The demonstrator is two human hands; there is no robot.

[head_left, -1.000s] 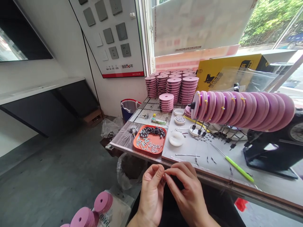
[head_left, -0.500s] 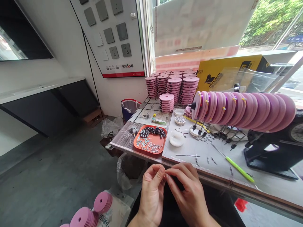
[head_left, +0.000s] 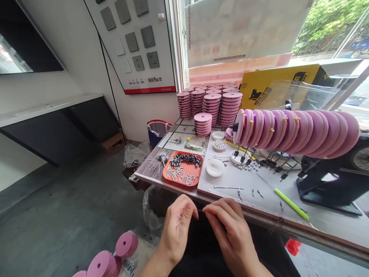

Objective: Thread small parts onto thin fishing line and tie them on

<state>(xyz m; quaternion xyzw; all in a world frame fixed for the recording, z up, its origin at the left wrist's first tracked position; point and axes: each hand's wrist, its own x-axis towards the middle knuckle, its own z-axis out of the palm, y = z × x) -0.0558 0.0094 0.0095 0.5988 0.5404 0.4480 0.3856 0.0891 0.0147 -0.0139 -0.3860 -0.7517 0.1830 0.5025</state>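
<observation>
My left hand (head_left: 177, 225) and my right hand (head_left: 230, 231) meet in front of the table edge, over my dark lap. Both pinch with thumb and fingertips a very thin dark strand or wire (head_left: 200, 210) stretched between them; it is too small to name. Just beyond them on the table lie an orange tray (head_left: 167, 174) of small dark and silvery parts, a white ring-shaped piece (head_left: 215, 168) and a green-handled needle tool (head_left: 284, 198).
A long row of pink discs (head_left: 296, 130) hangs on a black stand (head_left: 328, 184) at the right. Stacks of pink discs (head_left: 213, 102) stand at the back by a yellow box (head_left: 276, 82). More pink discs (head_left: 115, 256) lie low at left. Grey floor spreads leftward.
My hands have drawn slightly apart, the left shifting left and down, so a short stretch of the thin strand now shows between the fingertips.
</observation>
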